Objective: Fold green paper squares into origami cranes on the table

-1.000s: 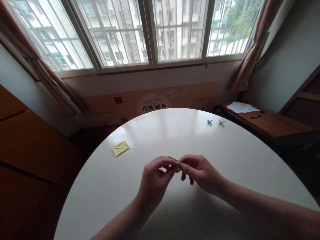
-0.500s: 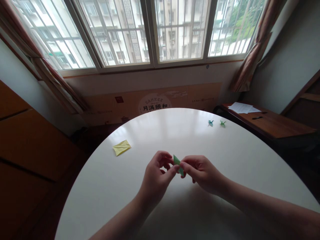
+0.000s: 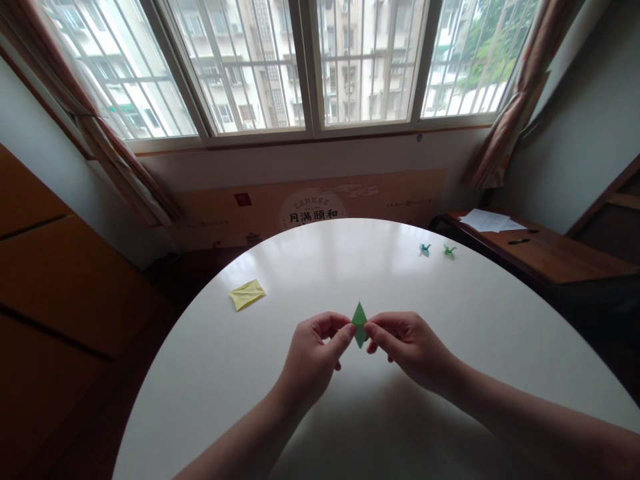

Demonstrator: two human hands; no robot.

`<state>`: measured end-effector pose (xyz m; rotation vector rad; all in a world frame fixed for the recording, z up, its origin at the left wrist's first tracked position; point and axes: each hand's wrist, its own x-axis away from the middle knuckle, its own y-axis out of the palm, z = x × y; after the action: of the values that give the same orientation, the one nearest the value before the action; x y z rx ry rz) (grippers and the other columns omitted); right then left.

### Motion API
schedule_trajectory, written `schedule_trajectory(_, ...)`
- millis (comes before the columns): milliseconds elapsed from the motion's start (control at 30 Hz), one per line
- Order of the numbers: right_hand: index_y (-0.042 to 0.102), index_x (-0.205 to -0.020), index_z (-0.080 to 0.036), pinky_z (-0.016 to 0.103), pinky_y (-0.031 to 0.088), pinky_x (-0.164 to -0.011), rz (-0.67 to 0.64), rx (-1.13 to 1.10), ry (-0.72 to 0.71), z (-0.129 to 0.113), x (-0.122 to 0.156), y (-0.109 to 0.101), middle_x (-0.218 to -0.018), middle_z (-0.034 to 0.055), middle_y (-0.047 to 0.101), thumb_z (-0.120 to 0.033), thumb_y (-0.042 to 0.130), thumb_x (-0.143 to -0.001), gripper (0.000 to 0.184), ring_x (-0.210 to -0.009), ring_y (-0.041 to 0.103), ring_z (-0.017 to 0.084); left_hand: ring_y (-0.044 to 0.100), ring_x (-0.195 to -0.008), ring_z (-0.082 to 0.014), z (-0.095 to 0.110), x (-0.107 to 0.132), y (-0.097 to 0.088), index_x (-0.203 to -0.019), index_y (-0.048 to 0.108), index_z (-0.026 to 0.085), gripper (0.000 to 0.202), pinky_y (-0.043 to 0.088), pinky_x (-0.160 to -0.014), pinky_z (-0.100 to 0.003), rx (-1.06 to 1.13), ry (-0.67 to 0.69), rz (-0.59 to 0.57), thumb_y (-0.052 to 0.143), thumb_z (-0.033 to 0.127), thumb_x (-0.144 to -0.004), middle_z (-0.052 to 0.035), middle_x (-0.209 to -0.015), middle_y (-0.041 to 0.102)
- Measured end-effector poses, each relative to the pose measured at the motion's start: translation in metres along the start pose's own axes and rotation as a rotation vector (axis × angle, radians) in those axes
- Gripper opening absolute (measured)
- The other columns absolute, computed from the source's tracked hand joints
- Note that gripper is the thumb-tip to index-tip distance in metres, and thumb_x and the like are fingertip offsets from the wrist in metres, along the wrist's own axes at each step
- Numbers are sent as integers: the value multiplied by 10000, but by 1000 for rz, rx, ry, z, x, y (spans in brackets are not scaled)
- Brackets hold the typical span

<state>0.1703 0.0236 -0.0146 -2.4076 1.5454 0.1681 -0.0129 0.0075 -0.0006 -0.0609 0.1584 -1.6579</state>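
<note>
A small piece of green origami paper (image 3: pixel 359 316), folded into a narrow diamond, is held upright above the white table. My left hand (image 3: pixel 315 350) pinches its left side between thumb and fingers. On the opposite side, my right hand (image 3: pixel 413 347) grips the edge with thumb and forefinger. The diamond's top point rises above both thumbs and its lower point hangs between them. A creased yellow folded paper (image 3: pixel 247 295) lies on the table to the left, apart from my hands.
Two tiny folded paper cranes, one blue (image 3: pixel 425 249) and one green (image 3: pixel 449 251), stand near the far right edge of the round white table (image 3: pixel 210 373). Beyond it, a wooden desk (image 3: pixel 560 257) bears white sheets of paper (image 3: pixel 493 221). A barred window faces me.
The green paper has turned from a tilted, narrow angle to upright, its face now towards me. My left fingers have closed in on its left edge. The view has shifted slightly.
</note>
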Motion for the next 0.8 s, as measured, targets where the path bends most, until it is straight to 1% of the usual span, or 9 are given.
schedule_trajectory(133, 742, -924, -161, 204, 464, -473, -36, -45, 57, -1, -1, -2, -783, 61, 704, -404, 686, -892, 251, -695, 668, 176, 482, -511, -99, 1, 2, -1, -785, 712, 119, 249, 440, -420, -192, -30, 20, -30, 693, 366, -810, -19, -638, 602)
schedule_trajectory(233, 711, -871, -162, 188, 441, -441, -55, -56, 102, 2, -1, -3, -715, 30, 655, -344, 675, -890, 187, -635, 630, 153, 482, -522, -98, -3, 3, 0, -783, 696, 121, 246, 439, -419, -185, -27, 17, -61, 691, 364, -820, -12, -644, 587)
schedule_trajectory(333, 678, -796, -164, 180, 404, -438, -34, -55, 95, 4, -1, -3, -658, 0, 617, -250, 649, -881, 125, -579, 588, 123, 488, -526, -98, -7, 4, 1, -813, 694, 121, 240, 435, -406, -178, -7, -24, -105, 689, 360, -827, -6, -652, 578)
schedule_trajectory(400, 667, -769, -163, 192, 406, -467, -20, -56, 82, 4, -1, -1, -644, -8, 611, -207, 648, -866, 108, -570, 570, 115, 494, -528, -101, -9, 3, 2, -838, 700, 119, 229, 430, -394, -176, -4, -42, -134, 693, 347, -820, -9, -663, 587)
schedule_trajectory(467, 668, -759, -162, 213, 427, -502, -20, -54, 67, 3, 0, 0, -646, -6, 615, -210, 657, -863, 115, -578, 563, 119, 501, -538, -105, -9, 2, 2, -833, 701, 117, 213, 428, -394, -175, -2, -33, -146, 698, 329, -810, -14, -668, 596)
schedule_trajectory(533, 677, -765, -162, 226, 442, -524, -36, -43, 54, 2, 1, 1, -665, 2, 627, -252, 674, -871, 139, -595, 568, 125, 501, -546, -106, -9, 1, 2, -806, 697, 117, 188, 431, -407, -176, 8, -17, -145, 695, 305, -802, -12, -659, 594)
schedule_trajectory(633, 691, -820, -167, 212, 422, -493, -65, -24, 57, 0, 1, 1, -701, 10, 646, -323, 686, -883, 169, -608, 583, 128, 490, -539, -101, -7, 1, 1, -780, 700, 117, 171, 433, -427, -182, 27, -12, -137, 692, 287, -788, -2, -631, 579)
schedule_trajectory(733, 683, -846, -165, 200, 402, -464, -73, -38, 79, -1, 0, -2, -726, 15, 652, -324, 677, -883, 163, -609, 584, 126, 481, -530, -100, -4, 2, 1, -773, 714, 116, 214, 418, -423, -184, 50, -55, -127, 725, 329, -764, 1, -617, 576)
schedule_trajectory(800, 673, -823, -163, 203, 415, -482, -68, -55, 81, 0, -2, -3, -709, 9, 642, -293, 670, -880, 142, -602, 570, 121, 486, -534, -105, -2, 2, 2, -770, 723, 116, 260, 408, -417, -185, 54, -96, -119, 749, 374, -746, -7, -623, 591)
